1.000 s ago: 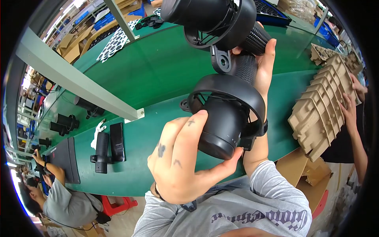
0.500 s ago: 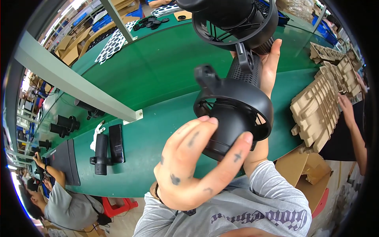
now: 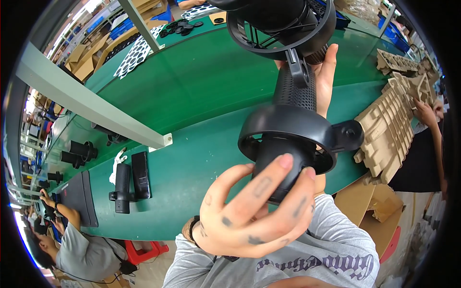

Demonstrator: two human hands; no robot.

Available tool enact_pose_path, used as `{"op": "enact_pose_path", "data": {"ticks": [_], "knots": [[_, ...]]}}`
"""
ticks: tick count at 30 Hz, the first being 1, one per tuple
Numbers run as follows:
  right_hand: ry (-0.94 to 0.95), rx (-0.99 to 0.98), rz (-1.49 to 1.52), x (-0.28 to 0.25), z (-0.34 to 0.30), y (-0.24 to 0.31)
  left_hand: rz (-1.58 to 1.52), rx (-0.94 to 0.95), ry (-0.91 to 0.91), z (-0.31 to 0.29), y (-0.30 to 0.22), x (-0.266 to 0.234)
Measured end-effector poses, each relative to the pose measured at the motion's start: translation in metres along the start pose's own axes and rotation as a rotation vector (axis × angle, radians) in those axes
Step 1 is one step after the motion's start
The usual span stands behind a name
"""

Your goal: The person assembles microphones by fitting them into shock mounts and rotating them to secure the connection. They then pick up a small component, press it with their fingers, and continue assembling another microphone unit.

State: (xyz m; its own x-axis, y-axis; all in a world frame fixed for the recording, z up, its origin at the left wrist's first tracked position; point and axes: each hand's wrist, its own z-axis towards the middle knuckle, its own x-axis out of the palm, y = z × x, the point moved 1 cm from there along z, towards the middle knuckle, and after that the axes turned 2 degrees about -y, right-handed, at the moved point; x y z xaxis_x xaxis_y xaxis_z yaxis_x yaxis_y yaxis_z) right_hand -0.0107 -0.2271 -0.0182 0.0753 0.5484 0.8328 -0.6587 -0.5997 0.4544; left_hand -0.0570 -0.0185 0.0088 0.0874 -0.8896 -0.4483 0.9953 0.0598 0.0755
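A black microphone (image 3: 295, 98) with a mesh grille and a round shock-mount ring (image 3: 283, 120) is held up over the bench. My left hand (image 3: 259, 211) curls its fingers and thumb around the near end, below the ring. The ring's bracket lug (image 3: 348, 136) points right. From behind, my right hand (image 3: 326, 79) holds the grille part, its fingers mostly hidden. A second black microphone (image 3: 273, 17) with a similar ring is close beyond it, cut off by the upper edge; its narrow bracket overlaps the first one's grille. I cannot tell whether my right hand also supports it.
On the green bench (image 3: 192, 177) lie another microphone (image 3: 123, 185), a black flat slab (image 3: 141, 175) and a dark mat (image 3: 79, 197). A grey post (image 3: 96, 101) rises at left. Moulded pulp trays (image 3: 384, 129) and a carton (image 3: 357, 201) are at right. A co-worker's hand (image 3: 425, 113) touches the trays.
The near ring has turned, carrying its lug from the upper left to the right side. My left hand has rotated and shifted slightly right. The co-worker's hand at right has moved up the trays.
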Motion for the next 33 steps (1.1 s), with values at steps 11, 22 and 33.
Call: {"op": "enact_pose_path", "data": {"ticks": [11,22,33], "knots": [[0.132,0.013,-0.093,-0.009,0.004,-0.006,-0.008,-0.033,0.020,0.006,-0.018,0.000],[0.219,0.132,0.178,0.003,0.001,-0.013,-0.053,-0.006,0.004,0.004,-0.011,-0.003],[-0.025,-0.821,-1.133,0.028,-0.077,0.105,-0.073,-0.134,0.115,0.005,0.023,-0.036]]}}
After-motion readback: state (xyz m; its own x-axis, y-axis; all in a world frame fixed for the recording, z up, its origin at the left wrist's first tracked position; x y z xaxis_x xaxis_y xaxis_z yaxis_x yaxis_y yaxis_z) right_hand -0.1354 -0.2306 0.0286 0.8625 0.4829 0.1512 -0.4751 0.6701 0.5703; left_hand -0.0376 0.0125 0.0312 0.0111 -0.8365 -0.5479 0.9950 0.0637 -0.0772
